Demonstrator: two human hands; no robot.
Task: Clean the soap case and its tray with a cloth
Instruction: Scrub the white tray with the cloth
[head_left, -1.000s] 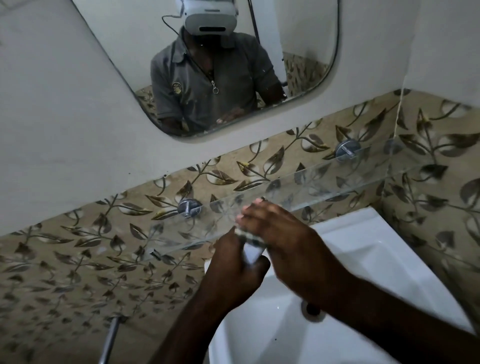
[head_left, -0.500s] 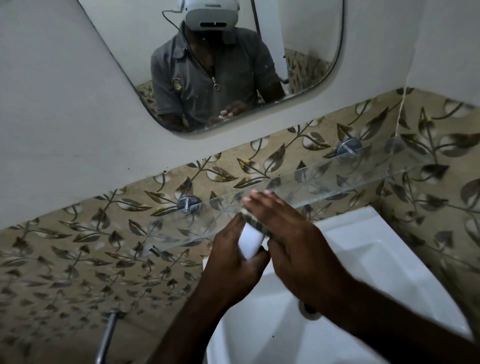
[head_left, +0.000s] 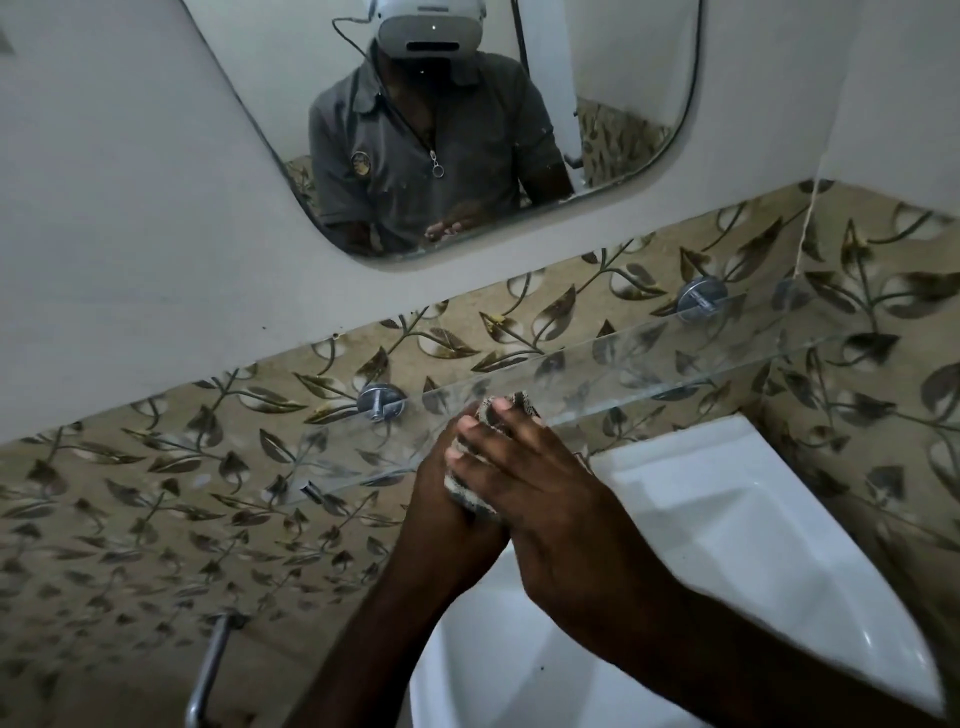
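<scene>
The cloth (head_left: 511, 404), grey and white, is sandwiched between both hands, showing above the fingertips and again at the heel of the palms. The soap case is hidden under cloth and hands. The right hand (head_left: 545, 499) lies flat over the cloth, fingers straight and pressing. The left hand (head_left: 441, 509) backs it from the other side; whether it is gripping cannot be told. They hover over the white basin (head_left: 727, 545), just in front of the glass shelf (head_left: 675, 358) on the leaf-patterned tiles (head_left: 156, 493). Above hangs a mirror (head_left: 260, 78).
</scene>
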